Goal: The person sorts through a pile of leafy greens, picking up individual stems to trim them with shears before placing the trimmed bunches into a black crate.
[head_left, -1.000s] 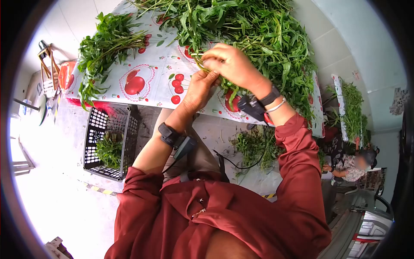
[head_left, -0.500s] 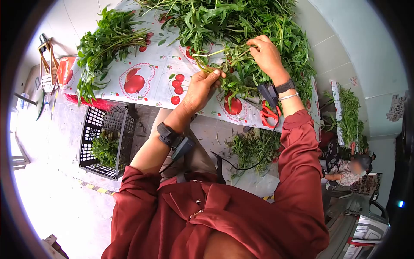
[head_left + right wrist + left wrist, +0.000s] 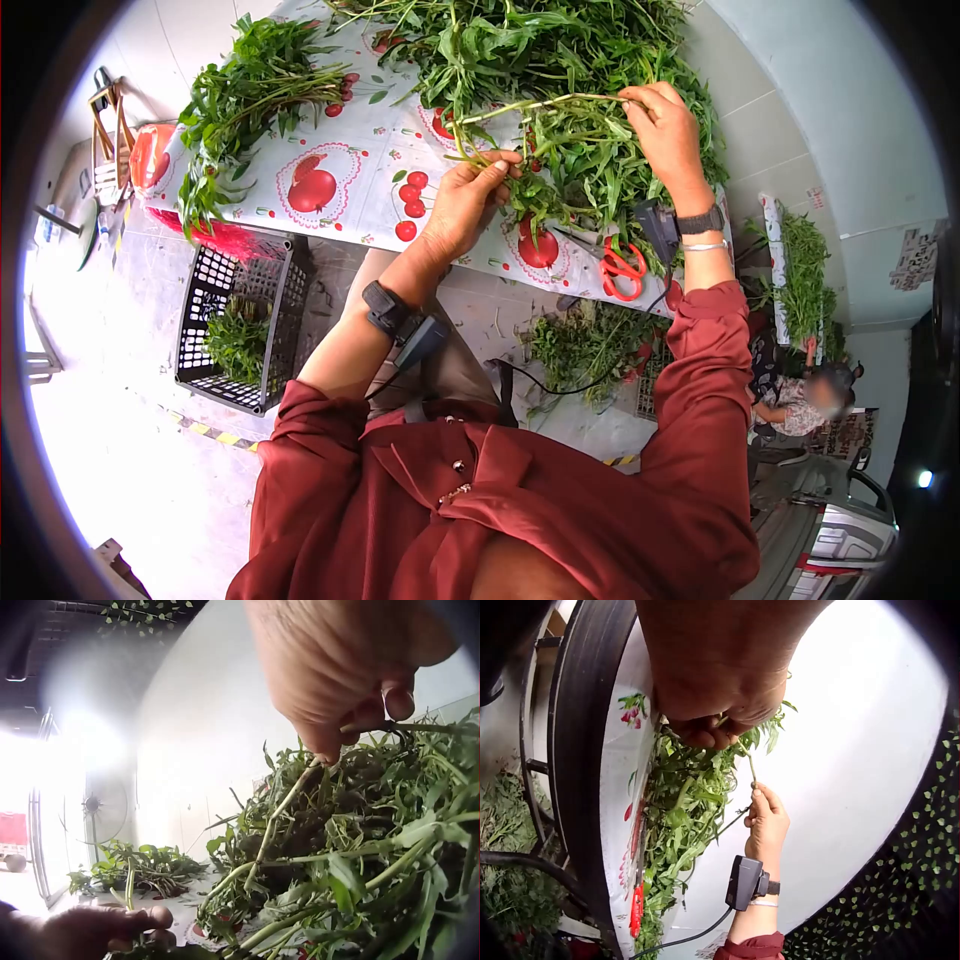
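Observation:
The left hand [image 3: 463, 205] grips a few green stems near the table's front edge, its thumb on top. Up and to the right, the right hand [image 3: 668, 135] pinches the end of a long stem [image 3: 540, 103] between thumb and fingers. In the right wrist view that bent stem [image 3: 271, 825] hangs from the fingertips, above the leaves. A big heap of leafy greens [image 3: 580, 50] lies just beyond both hands. Below the right hand, red-handled scissors [image 3: 622, 270] rest on the patterned tablecloth [image 3: 350, 215].
A smaller bunch of greens [image 3: 245, 100] lies at the table's left. Beneath stands a black crate [image 3: 275, 345] with greens inside; more greens [image 3: 590, 345] are on the floor. A seated person [image 3: 800, 405] is at the right, near another table with greens [image 3: 803, 265]. A cable hangs from the right wrist.
The right hand has moved away from the left, rightward, drawing out a long stem. The scissors beneath it have come into fuller view. The left hand has stayed nearly still, holding its stems.

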`<state>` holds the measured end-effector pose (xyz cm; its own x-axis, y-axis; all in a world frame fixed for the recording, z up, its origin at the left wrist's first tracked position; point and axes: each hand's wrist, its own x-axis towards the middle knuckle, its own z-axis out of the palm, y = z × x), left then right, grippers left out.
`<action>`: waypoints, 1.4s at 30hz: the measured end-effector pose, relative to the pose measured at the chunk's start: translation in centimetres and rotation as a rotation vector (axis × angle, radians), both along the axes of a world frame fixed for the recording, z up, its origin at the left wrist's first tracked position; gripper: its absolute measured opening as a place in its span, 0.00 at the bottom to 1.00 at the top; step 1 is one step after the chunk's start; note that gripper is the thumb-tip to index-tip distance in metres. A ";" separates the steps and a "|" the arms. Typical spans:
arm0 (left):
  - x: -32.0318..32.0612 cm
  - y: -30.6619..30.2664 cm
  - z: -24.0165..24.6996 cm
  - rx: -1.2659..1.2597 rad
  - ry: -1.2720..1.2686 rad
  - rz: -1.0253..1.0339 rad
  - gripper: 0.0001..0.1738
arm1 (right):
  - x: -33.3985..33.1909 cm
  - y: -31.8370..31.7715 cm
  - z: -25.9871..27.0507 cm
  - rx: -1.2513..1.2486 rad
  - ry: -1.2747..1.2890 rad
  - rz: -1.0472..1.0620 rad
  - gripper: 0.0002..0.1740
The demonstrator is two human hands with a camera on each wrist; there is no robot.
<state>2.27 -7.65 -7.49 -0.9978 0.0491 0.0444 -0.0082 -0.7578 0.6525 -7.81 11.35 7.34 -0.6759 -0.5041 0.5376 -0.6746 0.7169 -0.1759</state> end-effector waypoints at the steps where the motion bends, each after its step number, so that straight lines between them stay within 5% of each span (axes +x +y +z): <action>1: -0.1 0.0 -0.3 0.024 0.014 0.002 0.10 | 0.3 0.2 -0.1 0.001 0.001 0.002 0.08; 4: -0.4 0.0 -0.7 0.054 0.020 0.005 0.11 | 1.9 0.5 -0.7 -0.026 -0.194 0.052 0.07; 15: -0.4 0.0 -0.8 0.032 0.000 -0.024 0.13 | 5.1 2.0 0.9 -0.156 -0.092 -0.023 0.07; 23: -0.1 -0.2 -0.5 0.049 0.016 -0.007 0.16 | 8.1 0.0 -5.2 -0.078 -0.266 0.099 0.06; 38: -0.4 0.0 -0.9 0.060 -0.019 0.041 0.08 | 8.7 -0.1 -7.3 -0.175 -0.363 0.164 0.08; 42: -0.2 -0.1 -0.9 0.109 -0.048 0.046 0.07 | 7.6 1.8 -5.7 -0.239 -0.219 0.077 0.09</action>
